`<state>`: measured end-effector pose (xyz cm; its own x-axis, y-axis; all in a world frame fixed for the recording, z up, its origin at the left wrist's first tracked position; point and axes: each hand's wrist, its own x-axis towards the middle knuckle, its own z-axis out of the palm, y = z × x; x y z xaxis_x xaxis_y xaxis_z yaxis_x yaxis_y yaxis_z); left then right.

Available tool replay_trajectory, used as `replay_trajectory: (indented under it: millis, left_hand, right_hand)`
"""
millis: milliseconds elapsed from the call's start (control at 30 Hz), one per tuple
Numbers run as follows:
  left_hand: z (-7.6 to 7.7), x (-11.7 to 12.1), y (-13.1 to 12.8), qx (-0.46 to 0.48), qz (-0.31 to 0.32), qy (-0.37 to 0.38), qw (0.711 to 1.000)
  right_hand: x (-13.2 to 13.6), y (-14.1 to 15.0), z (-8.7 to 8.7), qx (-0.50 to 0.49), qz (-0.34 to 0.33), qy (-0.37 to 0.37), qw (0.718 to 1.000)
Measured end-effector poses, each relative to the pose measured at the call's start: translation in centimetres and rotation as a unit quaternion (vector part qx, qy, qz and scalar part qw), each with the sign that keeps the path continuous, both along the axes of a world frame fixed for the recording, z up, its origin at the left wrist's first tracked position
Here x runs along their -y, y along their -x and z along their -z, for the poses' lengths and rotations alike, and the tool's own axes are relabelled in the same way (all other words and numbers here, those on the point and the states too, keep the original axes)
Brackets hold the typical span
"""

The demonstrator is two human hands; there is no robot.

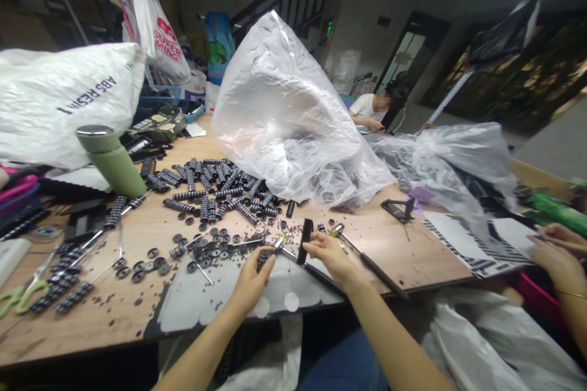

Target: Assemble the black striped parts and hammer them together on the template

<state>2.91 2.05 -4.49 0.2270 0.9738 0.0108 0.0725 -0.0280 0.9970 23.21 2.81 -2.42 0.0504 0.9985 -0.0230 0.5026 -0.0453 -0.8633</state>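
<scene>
In the head view my left hand (pixel 254 281) is closed round a black roller with pale dots (pixel 265 258). My right hand (pixel 331 255) pinches a flat black bar (pixel 305 241) upright between thumb and fingers. Beneath and between the hands lies a black-handled tool (pixel 323 279) with a shiny metal head. A similar long-handled tool (pixel 376 264) rests to the right of my right hand. Loose black discs (pixel 220 244) and thin metal rods (pixel 205 274) are scattered left of my left hand. Beyond them spreads a heap of dotted rollers (pixel 220 186).
A large clear plastic bag (pixel 293 116) stands behind the heap. At left are a green flask (pixel 111 162), scissors (pixel 28 290) and a white sack (pixel 64 98). Another person's hands (pixel 559 253) are at the right edge by patterned sheets (pixel 472 241). A second person (pixel 369 110) sits farther back.
</scene>
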Motion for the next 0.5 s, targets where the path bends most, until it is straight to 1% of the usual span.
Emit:
replay_trajectory:
  millis: [33, 67, 100, 133, 167, 233, 267, 333, 400, 500]
  left_hand:
    - [-0.2, 0.0, -0.3, 0.011, 0.008, 0.033, 0.999]
    - [-0.5, 0.0, -0.5, 0.021, 0.016, 0.064, 0.998]
    - [-0.7, 0.0, -0.5, 0.030, 0.018, 0.089, 0.995]
    - [-0.8, 0.0, -0.4, 0.042, 0.014, 0.108, 0.993]
    - [-0.9, 0.0, -0.2, 0.054, 0.005, 0.124, 0.991]
    - [-0.9, 0.1, 0.4, 0.073, -0.012, 0.149, 0.986]
    - [-0.9, 0.2, 0.7, 0.076, -0.017, 0.158, 0.984]
    - [-0.7, 0.3, 1.2, 0.072, -0.021, 0.160, 0.984]
    - [-0.5, 0.4, 1.6, 0.089, -0.014, 0.152, 0.984]
    - [-0.5, 0.7, 2.3, 0.145, -0.002, 0.159, 0.977]
  right_hand:
    - [0.9, 1.6, 0.4, -0.084, -0.035, 0.019, 0.996]
    - [1.7, 3.0, 0.7, -0.138, -0.058, 0.033, 0.988]
    - [2.4, 4.2, 0.9, -0.174, -0.069, 0.035, 0.982]
    - [2.8, 5.0, 0.9, -0.174, -0.065, 0.022, 0.982]
    - [3.1, 5.6, 0.9, -0.148, -0.057, -0.006, 0.987]
    - [3.3, 6.1, 0.6, -0.048, -0.061, -0.088, 0.993]
    - [3.2, 6.2, 0.5, 0.009, -0.081, -0.127, 0.989]
    - [3.0, 6.4, 0.5, 0.101, -0.130, -0.182, 0.970]
    - [2.9, 6.6, 0.9, 0.139, -0.143, -0.203, 0.959]
    - [3.5, 7.0, 1.5, 0.132, -0.127, -0.196, 0.963]
